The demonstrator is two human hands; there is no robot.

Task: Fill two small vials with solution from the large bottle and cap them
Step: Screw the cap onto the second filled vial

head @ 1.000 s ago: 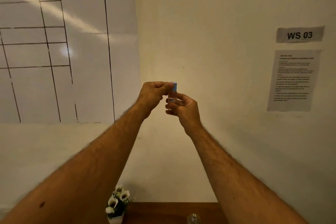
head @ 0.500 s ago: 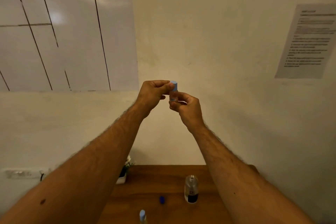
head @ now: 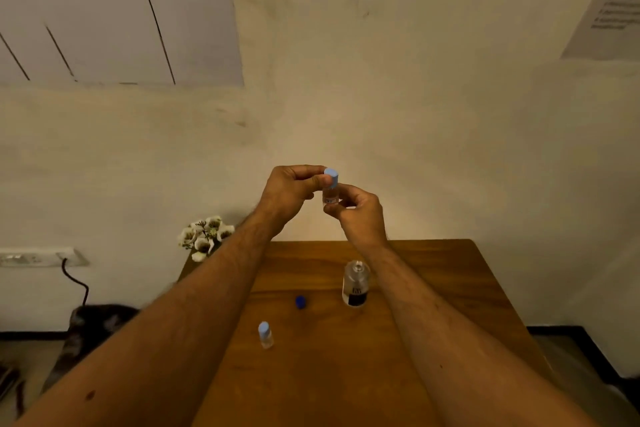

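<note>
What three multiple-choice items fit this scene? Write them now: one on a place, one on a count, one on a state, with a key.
1. Where does the dark blue cap lie?
A. on the table, left of the large bottle
B. on the large bottle
C. in the right hand

2. How many vials bearing light blue caps show?
A. one
B. two
C. three

3. What state is the large bottle in?
A. capped
B. tipped over
C. upright and uncapped

Key: 1 A, it lies loose on the table beside that bottle. 2 B, one vial stands on the table, the other vial is held up between the left hand and right hand. 3 C, its open neck shows.
</note>
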